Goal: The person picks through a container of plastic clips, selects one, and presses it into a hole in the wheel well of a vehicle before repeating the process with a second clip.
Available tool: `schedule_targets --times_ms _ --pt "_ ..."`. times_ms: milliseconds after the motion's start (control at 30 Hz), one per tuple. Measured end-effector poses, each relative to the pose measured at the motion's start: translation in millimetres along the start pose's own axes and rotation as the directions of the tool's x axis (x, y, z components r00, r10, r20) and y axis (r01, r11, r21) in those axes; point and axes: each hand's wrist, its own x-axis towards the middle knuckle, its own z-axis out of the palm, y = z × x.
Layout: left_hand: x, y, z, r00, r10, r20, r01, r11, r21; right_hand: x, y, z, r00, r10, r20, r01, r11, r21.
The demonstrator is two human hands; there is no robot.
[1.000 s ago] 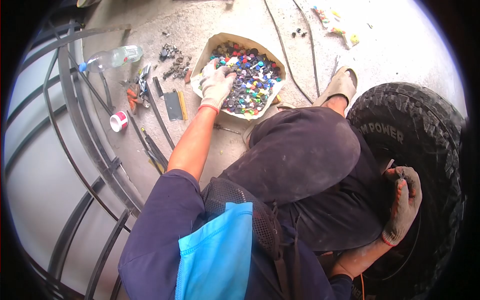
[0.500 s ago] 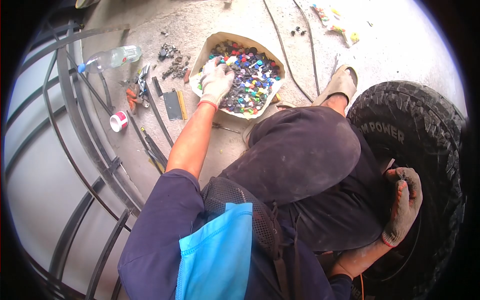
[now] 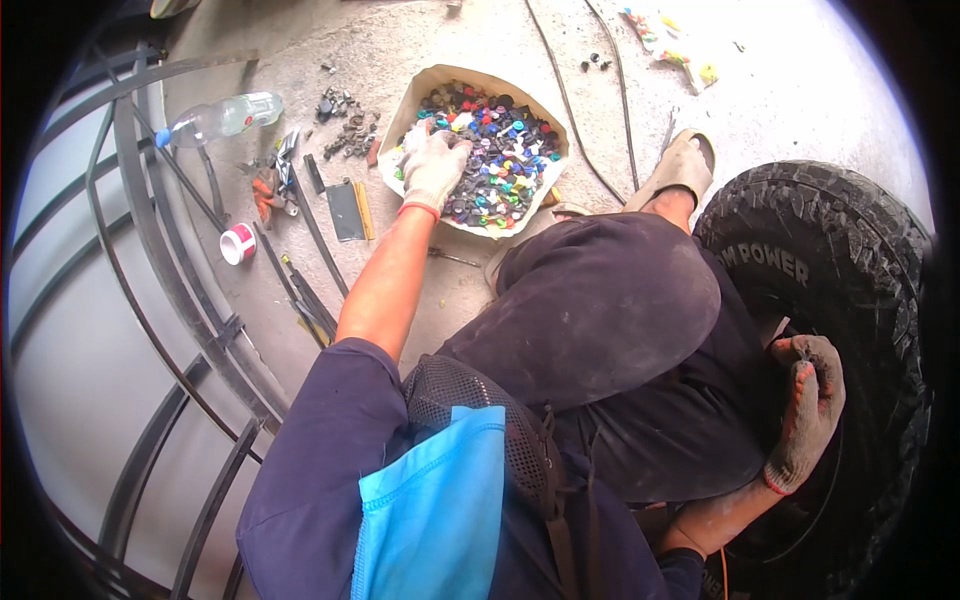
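Note:
My left hand (image 3: pixel 434 168), in a pale work glove, reaches into the left part of a cream sack (image 3: pixel 402 112) with a rolled-open mouth. Its fingers rest among many small coloured plastic clips (image 3: pixel 505 150); the fingertips are partly hidden, so what they hold cannot be made out. At the right, my right hand (image 3: pixel 812 400), in a grey glove with orange showing on the fingers, is curled beside the inside of a large black tyre (image 3: pixel 790 215). Something small and dark is at its fingertips, too small to name.
On the floor at the left lie a plastic bottle (image 3: pixel 225 117), a red-and-white cup (image 3: pixel 238 243), a dark flat block (image 3: pixel 347 211), dark strips and scattered clips (image 3: pixel 357 133). Black metal bars (image 3: pixel 135 190) stand at the far left. Cables (image 3: pixel 565 90) run behind the sandals.
My left hand has shifted slightly among the clips, with its fingers moving a little lower. My right hand has stayed in place.

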Motion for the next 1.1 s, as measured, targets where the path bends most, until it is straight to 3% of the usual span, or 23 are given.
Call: schedule_targets --times_ms 167,233,367,433,533,667,733,767,800,833,867,900,967,1033,1100 --pt "3.6 7.4 2.8 1.0 -0.021 -0.007 0.021 0.999 0.039 0.9 5.6 -7.1 0.997 -0.014 0.079 0.01 0.999 0.046" --pt "-0.1 18.0 -6.0 0.999 0.038 0.011 -0.039 0.98 0.197 0.7 0.6 -0.4 1.0 0.001 -0.001 -0.001 1.0 0.021" --pt "-0.2 28.0 -8.1 0.997 0.049 0.061 -0.065 0.955 0.288 0.4 0.3 0.5 1.0 0.002 0.0 -0.002 0.999 0.032" --pt "2.1 25.2 1.7 0.998 -0.003 -0.059 0.015 0.979 0.203 -0.3 1.7 0.6 1.0 0.015 -0.011 -0.015 0.999 0.049" --pt "5.5 25.6 0.3 1.0 -0.008 0.014 0.004 0.973 0.233 -0.6 0.6 -0.3 1.0 0.02 0.008 -0.021 0.997 0.08" --pt "4.6 17.3 6.4 0.998 0.036 -0.049 -0.027 0.983 0.181 0.5 0.7 -2.2 1.0 0.003 0.002 -0.003 0.999 0.04" --pt "-3.9 6.6 2.2 0.967 0.108 -0.231 -0.124 0.991 -0.052 0.1 1.7 -2.3 1.0 0.004 0.003 -0.004 0.999 0.054" --pt "-5.8 2.1 -0.1 0.967 0.111 -0.23 -0.125 0.991 -0.05 -0.2 1.4 -2.2 1.0 0.005 0.002 -0.005 0.998 0.056" --pt "-8.0 -0.9 -5.2 0.997 -0.033 -0.066 -0.011 0.814 -0.581 -0.5 0.3 -1.9 1.0 0.011 -0.002 -0.011 0.998 0.059" --pt "-10.8 -5.1 -10.2 0.986 -0.07 0.151 0.166 0.382 -0.909 -0.9 -0.7 -1.5 1.0 0.015 -0.002 -0.015 0.998 0.061" --pt "-12.9 -9.4 -14.7 0.966 -0.017 0.26 0.259 -0.034 -0.965 -1.0 -0.3 -1.8 1.0 0.012 0.001 -0.012 0.998 0.061" --pt "-15.3 -13.5 -21.3 0.967 -0.017 0.253 0.252 -0.037 -0.967 -0.3 1.3 -2.3 1.0 -0.002 0.011 0.001 0.997 0.072" --pt "-24.0 -19.3 -32.9 0.88 0.361 0.31 0.437 -0.355 -0.826 0.1 3.5 -2.6 1.0 -0.023 0.017 0.021 0.997 0.08" --pt "-30.8 -11.1 -45.4 0.881 0.34 0.329 0.442 -0.341 -0.83 -0.7 6.0 -1.2 1.0 -0.003 -0.027 0.006 0.993 0.12" --pt "-27.7 -13.2 -42.8 0.843 0.44 0.31 0.478 -0.348 -0.806 -0.1 7.5 -3.0 1.0 -0.011 -0.014 0.013 0.992 0.124"
